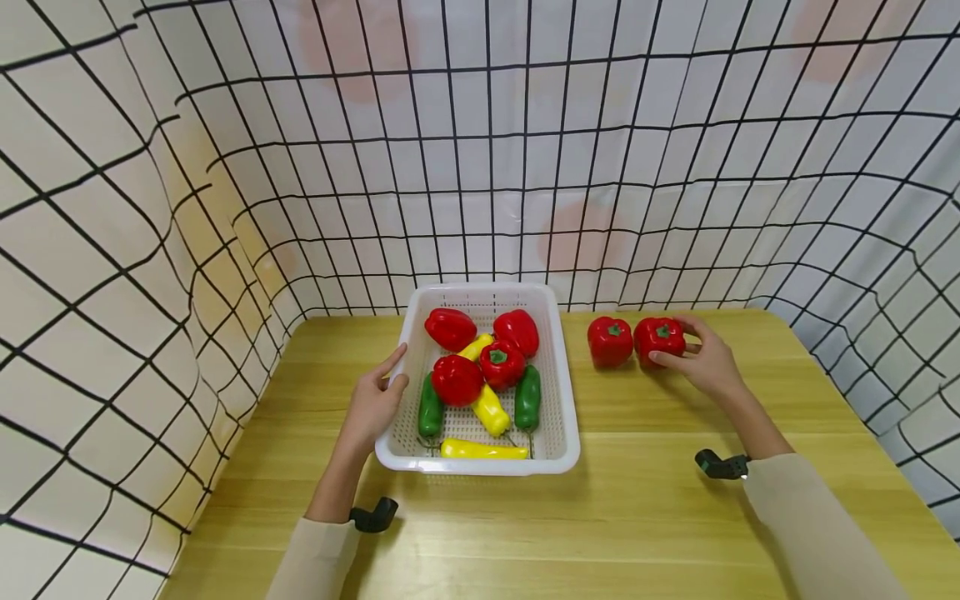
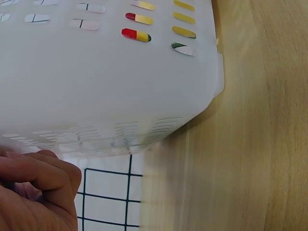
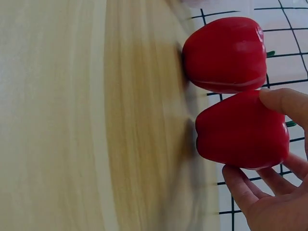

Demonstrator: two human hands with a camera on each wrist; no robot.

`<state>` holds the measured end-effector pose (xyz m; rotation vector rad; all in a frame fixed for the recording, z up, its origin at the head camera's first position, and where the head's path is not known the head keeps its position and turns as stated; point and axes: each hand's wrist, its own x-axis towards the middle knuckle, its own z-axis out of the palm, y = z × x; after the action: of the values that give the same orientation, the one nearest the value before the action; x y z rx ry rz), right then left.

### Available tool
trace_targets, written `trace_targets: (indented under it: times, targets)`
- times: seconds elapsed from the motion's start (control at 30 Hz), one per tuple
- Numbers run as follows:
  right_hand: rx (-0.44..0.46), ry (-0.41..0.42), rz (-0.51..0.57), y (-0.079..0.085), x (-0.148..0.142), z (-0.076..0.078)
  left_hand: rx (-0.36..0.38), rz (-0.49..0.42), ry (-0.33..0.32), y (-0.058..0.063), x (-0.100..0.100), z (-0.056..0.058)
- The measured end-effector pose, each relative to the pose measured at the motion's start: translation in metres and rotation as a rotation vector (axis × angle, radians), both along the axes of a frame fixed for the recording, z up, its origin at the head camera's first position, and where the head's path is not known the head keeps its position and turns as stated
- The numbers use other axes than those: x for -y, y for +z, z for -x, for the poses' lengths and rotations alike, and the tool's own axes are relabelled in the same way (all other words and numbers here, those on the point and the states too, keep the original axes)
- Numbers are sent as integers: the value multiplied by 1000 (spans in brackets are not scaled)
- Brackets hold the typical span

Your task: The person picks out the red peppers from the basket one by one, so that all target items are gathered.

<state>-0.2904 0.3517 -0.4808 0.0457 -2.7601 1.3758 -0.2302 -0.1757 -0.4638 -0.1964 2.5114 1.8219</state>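
A white plastic basket [image 1: 477,467] stands on the wooden table. My left hand [image 1: 377,402] grips its left rim, and the left wrist view shows curled fingers [image 2: 53,180] against the basket's side wall. To the right of the basket, my right hand [image 1: 705,360] holds a red bell pepper [image 1: 660,336] between thumb and fingers. Seen from the right wrist, the thumb lies on one side of this pepper [image 3: 243,132] and the fingers on the other. A second red bell pepper [image 1: 611,341] sits close beside it, on the basket side.
Inside the basket lie several red bell peppers [image 1: 457,381], two green peppers [image 1: 527,398] and several yellow peppers [image 1: 483,450]. Behind the table rises a white cloth with black grid lines [image 1: 510,167], which also stands along both sides. Bare wooden table [image 1: 637,517] shows in front.
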Motion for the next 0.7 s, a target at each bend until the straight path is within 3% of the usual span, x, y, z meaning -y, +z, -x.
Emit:
trace_targets:
  times: [0.3, 0.7]
  targets:
    - [11, 3, 1, -7, -1, 1, -3, -10, 0, 0, -1, 0]
    - [17, -15, -11, 0, -2, -6, -17, -6, -9, 0, 0, 0]
